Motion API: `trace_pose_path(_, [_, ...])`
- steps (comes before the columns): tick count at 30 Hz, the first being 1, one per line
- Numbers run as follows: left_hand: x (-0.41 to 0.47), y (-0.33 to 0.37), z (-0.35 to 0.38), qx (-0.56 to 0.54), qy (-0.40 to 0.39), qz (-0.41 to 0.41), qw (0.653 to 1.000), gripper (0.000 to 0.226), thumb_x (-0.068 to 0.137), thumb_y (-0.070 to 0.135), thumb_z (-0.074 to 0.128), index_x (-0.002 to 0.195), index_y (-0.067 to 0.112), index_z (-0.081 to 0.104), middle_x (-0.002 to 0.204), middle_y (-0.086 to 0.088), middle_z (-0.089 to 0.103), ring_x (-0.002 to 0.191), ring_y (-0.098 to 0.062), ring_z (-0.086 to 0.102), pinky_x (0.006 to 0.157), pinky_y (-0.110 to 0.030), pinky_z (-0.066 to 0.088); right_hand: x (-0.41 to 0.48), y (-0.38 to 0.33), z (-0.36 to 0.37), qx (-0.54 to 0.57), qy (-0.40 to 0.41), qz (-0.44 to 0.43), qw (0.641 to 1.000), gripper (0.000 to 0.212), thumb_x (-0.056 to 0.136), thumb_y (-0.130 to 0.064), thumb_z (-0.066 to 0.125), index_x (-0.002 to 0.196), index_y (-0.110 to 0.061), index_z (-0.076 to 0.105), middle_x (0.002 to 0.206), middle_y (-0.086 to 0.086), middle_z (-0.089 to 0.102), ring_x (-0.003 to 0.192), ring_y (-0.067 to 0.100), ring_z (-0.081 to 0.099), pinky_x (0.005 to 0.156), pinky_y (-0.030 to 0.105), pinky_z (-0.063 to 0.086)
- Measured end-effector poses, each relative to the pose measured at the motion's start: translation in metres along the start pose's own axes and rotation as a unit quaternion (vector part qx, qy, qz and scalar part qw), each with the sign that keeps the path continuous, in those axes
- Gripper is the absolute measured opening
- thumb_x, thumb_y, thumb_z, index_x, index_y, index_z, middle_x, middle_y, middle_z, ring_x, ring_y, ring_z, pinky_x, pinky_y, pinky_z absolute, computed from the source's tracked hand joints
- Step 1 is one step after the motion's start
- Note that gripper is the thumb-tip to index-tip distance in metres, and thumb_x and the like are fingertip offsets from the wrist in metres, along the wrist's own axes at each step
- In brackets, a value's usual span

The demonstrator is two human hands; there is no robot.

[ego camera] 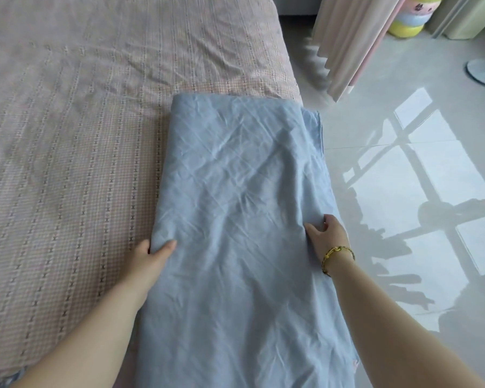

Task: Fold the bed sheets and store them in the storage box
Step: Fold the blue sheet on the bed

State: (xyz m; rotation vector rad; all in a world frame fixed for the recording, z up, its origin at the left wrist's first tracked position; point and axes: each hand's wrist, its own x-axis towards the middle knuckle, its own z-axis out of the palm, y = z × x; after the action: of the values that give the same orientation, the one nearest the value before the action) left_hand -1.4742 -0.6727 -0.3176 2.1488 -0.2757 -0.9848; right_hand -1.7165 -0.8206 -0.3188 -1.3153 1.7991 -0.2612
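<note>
Both hands, left hand (151, 254) and right hand (326, 235), pinch the folded blue sheet (235, 191).

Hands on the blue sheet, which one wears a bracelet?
The right hand, pinching the floor-side edge of the blue sheet, has a gold bracelet at its wrist; the left hand has none.

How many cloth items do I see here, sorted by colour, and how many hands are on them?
Blue cloth: 1, the folded sheet
Pink cloth: 2, the bed cover and the curtain
Hands: 2, the left hand and the right hand, both on the sheet's edges
Total: 5
</note>
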Motion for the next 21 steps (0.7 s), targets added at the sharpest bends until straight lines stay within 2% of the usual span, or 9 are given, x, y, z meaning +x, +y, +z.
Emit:
trace_pose_path(2, [-0.001, 0.003, 0.002, 0.033, 0.018, 0.017, 0.999, 0.018, 0.085, 0.017, 0.063, 0.097, 0.004, 0.058, 0.100, -0.020, 0.062, 0.100, -0.036, 0.060, 0.088, -0.041, 0.045, -0.004, 0.003, 0.004, -0.002, 0.025, -0.005, 1.000, 0.039, 0.087, -0.024, 0.057, 0.123, -0.014, 0.046, 0.110, 0.003, 0.053, 0.111, 0.028, 0.048, 0.090, 0.032, 0.037])
trace_pose_path(5, [-0.013, 0.007, 0.008, 0.169, 0.088, 0.074, 0.979, 0.041, 0.083, 0.015, 0.065, 0.116, -0.005, 0.052, 0.117, -0.029, 0.057, 0.109, -0.042, 0.053, 0.093, -0.043, 0.040, -0.013, 0.012, 0.004, -0.066, 0.078, -0.016, 0.995, 0.056, 0.087, -0.031, 0.055, 0.137, -0.014, 0.035, 0.136, 0.007, 0.043, 0.128, 0.027, 0.034, 0.106, 0.032, 0.023])
trace_pose_path(9, [-0.041, -0.006, 0.027, 0.321, 0.116, 0.349, 0.873, 0.062, 0.077, 0.030, 0.058, 0.130, 0.004, 0.041, 0.133, -0.026, 0.040, 0.118, -0.043, 0.041, 0.099, -0.053, 0.032, -0.020, 0.043, -0.012, -0.011, 0.066, 0.083, 0.994, 0.073, 0.086, -0.046, 0.055, 0.144, -0.015, 0.025, 0.150, 0.007, 0.028, 0.138, 0.026, 0.025, 0.113, 0.038, 0.019])
trace_pose_path(12, [-0.062, -0.013, 0.060, 0.350, -0.024, 0.489, 0.799, 0.060, 0.087, 0.055, 0.032, 0.137, 0.023, 0.031, 0.135, -0.015, 0.031, 0.119, -0.029, 0.035, 0.101, -0.040, 0.020, -0.030, 0.067, -0.031, 0.108, 0.019, 0.133, 0.985, 0.066, 0.088, -0.033, 0.057, 0.143, -0.010, 0.027, 0.143, 0.010, 0.038, 0.129, 0.027, 0.039, 0.105, 0.033, 0.029])
trace_pose_path(14, [-0.081, -0.017, 0.087, 0.410, -0.159, 0.505, 0.743, 0.065, 0.081, 0.061, 0.032, 0.140, 0.036, 0.021, 0.136, -0.010, 0.034, 0.120, -0.024, 0.037, 0.103, -0.037, 0.019, -0.038, 0.082, -0.041, 0.101, -0.001, 0.134, 0.986, 0.057, 0.089, -0.025, 0.058, 0.138, -0.008, 0.035, 0.132, 0.013, 0.047, 0.113, 0.026, 0.048, 0.091, 0.028, 0.034])
trace_pose_path(16, [-0.102, -0.021, 0.114, 0.505, -0.251, 0.494, 0.662, 0.072, 0.068, 0.065, 0.029, 0.135, 0.038, 0.034, 0.138, -0.008, 0.042, 0.125, -0.024, 0.038, 0.107, -0.037, 0.011, -0.046, 0.098, -0.050, 0.082, -0.011, 0.139, 0.987, 0.050, 0.088, -0.023, 0.060, 0.132, -0.007, 0.044, 0.118, 0.012, 0.053, 0.098, 0.021, 0.049, 0.084, 0.026, 0.036])
trace_pose_path(18, [-0.115, -0.019, 0.129, 0.573, -0.276, 0.476, 0.607, 0.084, 0.061, 0.068, 0.013, 0.138, 0.041, 0.033, 0.154, -0.006, 0.019, 0.144, -0.029, 0.013, 0.107, -0.039, -0.017, -0.054, 0.112, -0.055, 0.061, -0.039, 0.146, 0.987, 0.043, 0.087, -0.021, 0.062, 0.125, -0.006, 0.050, 0.106, 0.008, 0.054, 0.092, 0.019, 0.050, 0.080, 0.026, 0.039])
trace_pose_path(20, [-0.112, -0.031, 0.144, 0.594, -0.278, 0.496, 0.570, 0.095, 0.053, 0.069, -0.005, 0.145, 0.042, -0.002, 0.142, 0.004, -0.033, 0.125, -0.022, -0.040, 0.086, -0.035, -0.043, -0.063, 0.125, -0.060, 0.055, -0.064, 0.161, 0.983, 0.040, 0.086, -0.021, 0.063, 0.121, -0.007, 0.053, 0.101, 0.007, 0.054, 0.086, 0.018, 0.052, 0.071, 0.023, 0.043])
trace_pose_path(21, [-0.112, -0.031, 0.147, 0.609, -0.291, 0.489, 0.553, 0.093, 0.055, 0.071, -0.007, 0.143, 0.042, -0.012, 0.135, 0.008, -0.040, 0.117, -0.018, -0.046, 0.080, -0.034, -0.046, -0.067, 0.131, -0.062, 0.059, -0.075, 0.162, 0.982, 0.039, 0.085, -0.022, 0.064, 0.120, -0.008, 0.053, 0.098, 0.008, 0.054, 0.080, 0.017, 0.053, 0.065, 0.021, 0.042])
